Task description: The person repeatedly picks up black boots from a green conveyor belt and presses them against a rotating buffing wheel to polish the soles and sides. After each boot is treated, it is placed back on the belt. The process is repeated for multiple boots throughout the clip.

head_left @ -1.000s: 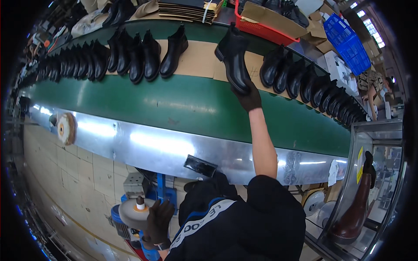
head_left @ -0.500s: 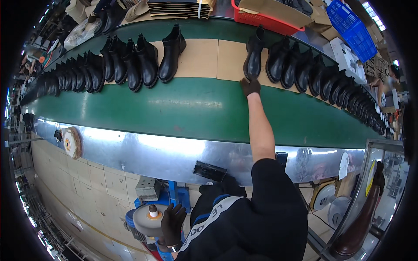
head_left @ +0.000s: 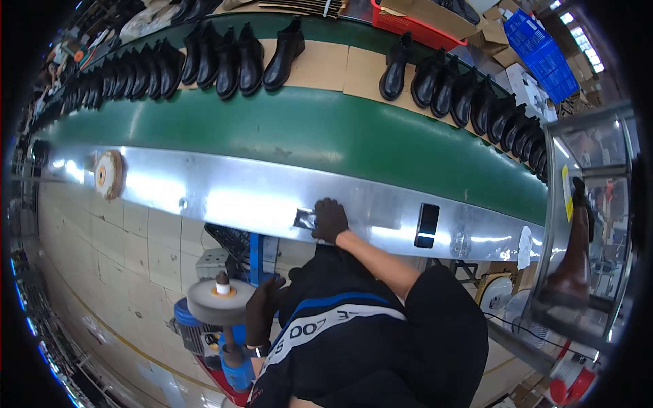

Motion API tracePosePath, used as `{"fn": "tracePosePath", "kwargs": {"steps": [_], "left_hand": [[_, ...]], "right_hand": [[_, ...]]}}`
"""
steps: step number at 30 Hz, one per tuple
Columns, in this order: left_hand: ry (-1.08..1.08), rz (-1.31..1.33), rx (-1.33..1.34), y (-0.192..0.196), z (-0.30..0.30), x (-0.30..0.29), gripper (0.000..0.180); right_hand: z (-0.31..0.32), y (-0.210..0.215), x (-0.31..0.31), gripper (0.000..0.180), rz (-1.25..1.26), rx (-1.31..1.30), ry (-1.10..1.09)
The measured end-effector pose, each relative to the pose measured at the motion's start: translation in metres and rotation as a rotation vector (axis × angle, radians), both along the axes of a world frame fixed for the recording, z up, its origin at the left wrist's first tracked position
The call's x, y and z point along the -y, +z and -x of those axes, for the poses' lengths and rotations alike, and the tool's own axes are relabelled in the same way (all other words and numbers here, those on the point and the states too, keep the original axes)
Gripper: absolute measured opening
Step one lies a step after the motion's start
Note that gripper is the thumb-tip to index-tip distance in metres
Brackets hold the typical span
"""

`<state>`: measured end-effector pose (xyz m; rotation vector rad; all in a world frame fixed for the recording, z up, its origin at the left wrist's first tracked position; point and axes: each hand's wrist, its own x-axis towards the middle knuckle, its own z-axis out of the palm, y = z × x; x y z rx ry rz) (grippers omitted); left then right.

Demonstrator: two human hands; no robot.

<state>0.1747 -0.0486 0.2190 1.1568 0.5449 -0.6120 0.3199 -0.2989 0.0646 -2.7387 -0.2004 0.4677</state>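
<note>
My right hand [head_left: 330, 219], in a dark glove, lies over a flat black rectangular block [head_left: 304, 218] on the steel ledge. Its fingers are curled round the block, and only the left end of the block shows. Low beside my body, my left hand [head_left: 262, 309] is also gloved and has nothing visible in it. Its fingers are loosely extended near the grey grinding wheel [head_left: 219, 300]. Across the green bench top, black ankle boots stand in two rows, among them a single boot [head_left: 284, 56] on the left and another boot [head_left: 396, 68] on the right.
A black phone [head_left: 427, 224] and a white cloth [head_left: 524, 247] lie on the steel ledge [head_left: 231, 190]. At its left edge is a white buffing wheel [head_left: 109, 175]. Beyond the bench are a red basket [head_left: 415, 28] and blue crate [head_left: 544, 58]. A metal-framed case [head_left: 592, 129] stands at right.
My right hand has let go of the boot on the right and come back to the block on the ledge. The boot remains standing. The view has shifted too.
</note>
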Motion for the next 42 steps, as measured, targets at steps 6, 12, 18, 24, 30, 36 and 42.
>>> {"fn": "tracePosePath", "kwargs": {"steps": [6,12,18,24,30,36,42], "left_hand": [[-0.323,-0.533,0.359,-0.029,0.079,-0.027,0.042],[-0.361,-0.769,0.527,-0.164,0.162,-0.046,0.029],[0.365,0.185,0.225,-0.167,0.166,-0.042,0.047],[0.034,-0.763,0.693,-0.158,0.175,-0.055,0.027],[0.042,-0.709,0.659,-0.135,0.172,-0.056,0.027],[0.06,-0.486,0.647,-0.17,0.178,-0.059,0.023],[0.038,-0.461,0.628,-0.174,0.181,-0.061,0.025]], "right_hand": [[-0.011,0.0,-0.012,0.067,0.071,-0.046,0.166],[0.061,0.022,-0.083,0.079,-0.008,-0.284,0.397],[0.162,0.004,-0.149,0.094,-0.169,-0.319,0.552],[0.192,0.015,-0.15,0.092,-0.266,-0.241,0.515],[0.192,0.028,-0.151,0.089,-0.281,-0.285,0.467],[0.195,0.016,-0.155,0.093,-0.286,-0.286,0.501],[0.196,0.007,-0.155,0.097,-0.249,-0.295,0.495]]}}
